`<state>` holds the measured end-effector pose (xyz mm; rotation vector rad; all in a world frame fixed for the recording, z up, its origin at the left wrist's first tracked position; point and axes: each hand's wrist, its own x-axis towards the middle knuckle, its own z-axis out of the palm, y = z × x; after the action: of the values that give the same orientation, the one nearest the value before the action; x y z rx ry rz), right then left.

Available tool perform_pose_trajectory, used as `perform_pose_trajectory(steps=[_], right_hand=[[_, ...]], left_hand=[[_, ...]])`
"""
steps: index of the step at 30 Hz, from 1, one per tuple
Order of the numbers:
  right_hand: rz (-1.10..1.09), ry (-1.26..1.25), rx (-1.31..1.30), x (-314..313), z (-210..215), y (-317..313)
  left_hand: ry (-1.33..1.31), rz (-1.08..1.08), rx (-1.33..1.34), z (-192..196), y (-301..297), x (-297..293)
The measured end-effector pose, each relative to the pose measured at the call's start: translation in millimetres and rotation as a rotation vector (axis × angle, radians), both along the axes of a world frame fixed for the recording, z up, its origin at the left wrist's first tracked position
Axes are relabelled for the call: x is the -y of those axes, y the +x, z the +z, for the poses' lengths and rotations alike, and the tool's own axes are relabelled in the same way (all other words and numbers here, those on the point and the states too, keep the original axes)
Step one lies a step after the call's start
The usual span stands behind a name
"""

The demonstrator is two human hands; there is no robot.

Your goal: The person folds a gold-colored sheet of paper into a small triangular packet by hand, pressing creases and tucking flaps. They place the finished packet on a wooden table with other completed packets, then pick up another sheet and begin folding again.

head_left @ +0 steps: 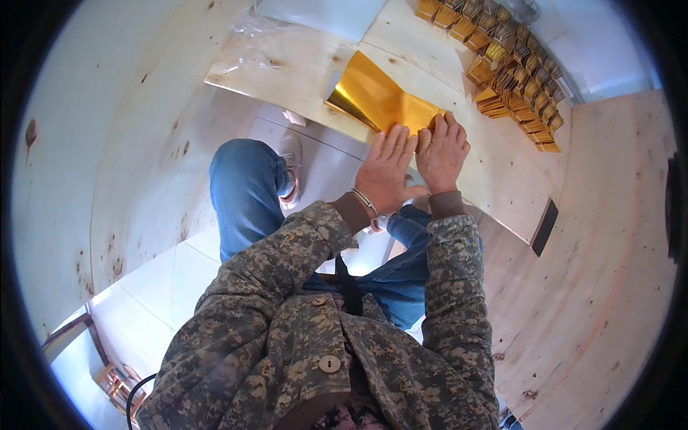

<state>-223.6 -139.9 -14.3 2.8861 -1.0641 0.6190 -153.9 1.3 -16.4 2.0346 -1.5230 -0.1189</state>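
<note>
A shiny gold foil paper sheet (383, 93) lies on the wooden table near its front edge, its left part bent up in a curve. My left hand (387, 168) rests its straight, slightly spread fingertips on the sheet's near edge, thumb pointing right. Right beside it, my right hand (441, 152) has its fingers bent and close together at the sheet's right end, the paper's edge under them. Part of that end is hidden by the fingers.
Rows of folded gold paper bundles (502, 72) stand at the table's (494, 168) far right. Crumpled clear plastic (251, 32) and a pale sheet (322, 16) lie at the far left. Wooden panels rise on the left (143, 107) and right (609, 236).
</note>
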Motion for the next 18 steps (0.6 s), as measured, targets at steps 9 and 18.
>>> perform_pose_trajectory(steps=[9, 18], right_hand=[[0.003, -0.002, 0.013, 0.2, -1.5, 0.1], [0.003, -0.023, 0.024, 1.2, -2.8, -0.3]], left_hand=[[0.133, 0.369, 0.190, 1.8, 77.1, -70.8], [0.000, 0.104, 0.240, 8.6, 94.9, -53.9]])
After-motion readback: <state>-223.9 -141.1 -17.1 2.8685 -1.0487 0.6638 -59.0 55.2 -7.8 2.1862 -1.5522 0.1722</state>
